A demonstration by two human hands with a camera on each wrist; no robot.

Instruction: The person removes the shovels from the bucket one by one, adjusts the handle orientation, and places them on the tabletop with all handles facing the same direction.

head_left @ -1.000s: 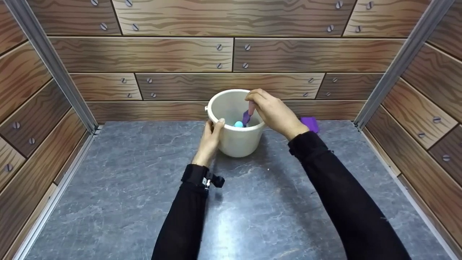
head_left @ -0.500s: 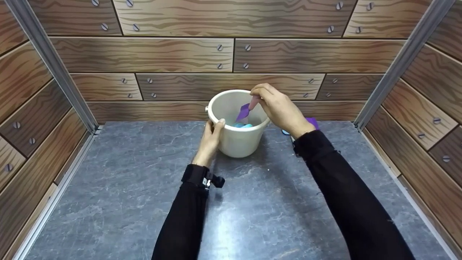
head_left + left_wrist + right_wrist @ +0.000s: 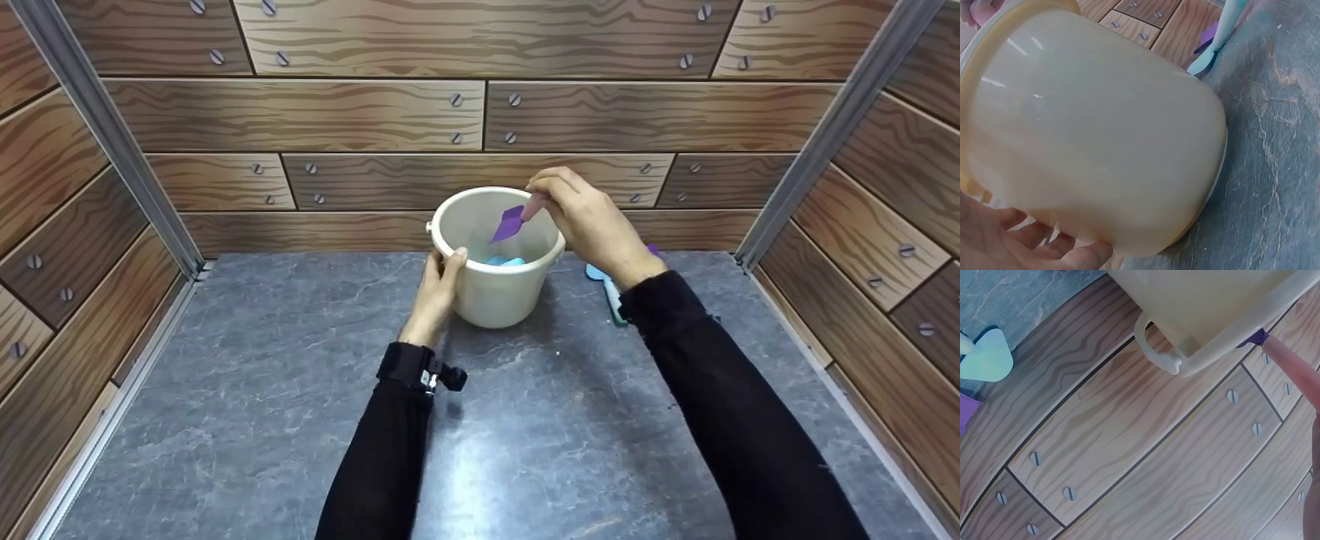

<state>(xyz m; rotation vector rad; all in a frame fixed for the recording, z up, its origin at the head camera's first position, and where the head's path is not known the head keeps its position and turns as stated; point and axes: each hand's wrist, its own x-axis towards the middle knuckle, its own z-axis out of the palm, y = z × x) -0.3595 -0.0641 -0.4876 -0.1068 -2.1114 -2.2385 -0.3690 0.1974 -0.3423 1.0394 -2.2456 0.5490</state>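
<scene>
A white bucket (image 3: 496,298) stands upright on the grey marbled surface. My left hand (image 3: 432,294) holds its left side, thumb at the rim; in the left wrist view the fingers (image 3: 1061,244) lie against the outer wall. My right hand (image 3: 589,223) grips the pink handle of a small toy shovel (image 3: 509,223). Its purple blade tilts down inside the bucket's mouth, above some light blue pieces (image 3: 512,262) whose kind is unclear. In the right wrist view, the pink handle (image 3: 1292,365) passes over the bucket's rim.
Right of the bucket, partly under my right forearm, lies a toy shovel (image 3: 613,300) with a mint handle and light blue blade. A purple piece (image 3: 967,410) lies beside it, mostly hidden in the head view. Wood-patterned walls (image 3: 480,112) enclose the back and sides.
My right hand has risen and moved right, lifting the toy shovel's purple blade from beside the blue pieces. The mint-handled shovel has come into sight. My left hand and the bucket stay put.
</scene>
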